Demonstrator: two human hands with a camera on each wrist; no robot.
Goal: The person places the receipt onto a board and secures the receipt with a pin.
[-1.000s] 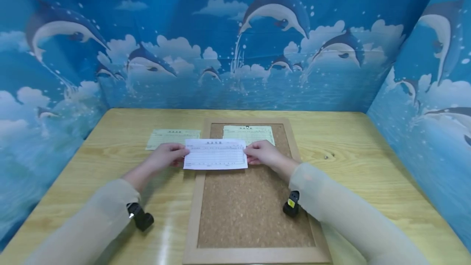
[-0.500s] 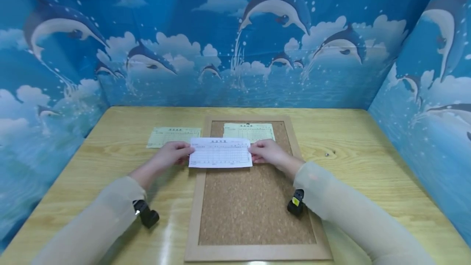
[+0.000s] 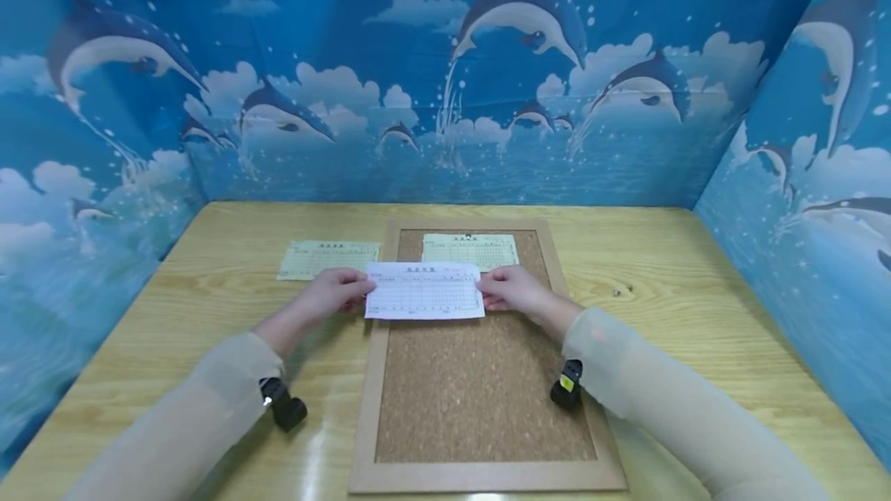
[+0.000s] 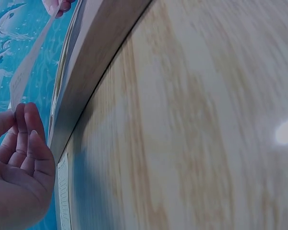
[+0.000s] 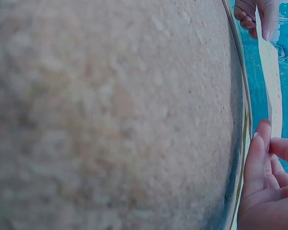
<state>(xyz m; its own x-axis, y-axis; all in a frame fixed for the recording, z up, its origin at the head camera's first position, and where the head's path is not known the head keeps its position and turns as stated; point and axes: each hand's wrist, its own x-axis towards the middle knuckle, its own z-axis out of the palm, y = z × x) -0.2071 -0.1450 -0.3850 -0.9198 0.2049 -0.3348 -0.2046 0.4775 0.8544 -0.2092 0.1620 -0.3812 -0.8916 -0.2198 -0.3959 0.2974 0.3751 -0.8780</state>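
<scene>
- Person's sleeves (image 3: 167,416) reaching in from the near side, each carrying a black wrist camera (image 3: 285,408).
- Framed cork board (image 3: 480,400) lying flat on the desk (image 3: 696,315), its lower cork showing in front of the hands.
- Left hand (image 3: 332,291): grip pinching the white slip's left edge, thumb against fingers.
- Right hand (image 3: 513,291): grip pinching the right edge likewise.
- White slip (image 3: 425,294) hanging stretched between both hands, above the upper board and crossing its left frame in the head view; wrist views are showing it tilted up, apart from the cork.
- Loose bits, maybe pins (image 3: 616,293), lying on the desk right of the board; too small for telling exactly.
- Green slip on the board (image 3: 480,249) lying near its top edge, what looks like a pin (image 3: 469,236) sitting at its upper middle; white slip is hiding its lower left part.
- Green slip on the desk (image 3: 320,257) lying left of the board, partly behind the left hand.
- Progress, my read: slip-to-board work is looking partway. Green one is seemingly fixed; white one isn't touching cork yet. Not telling whether the desk slip is belonging on the board.
- Dolphin-print backdrop (image 3: 418,165) hanging behind everything.
</scene>
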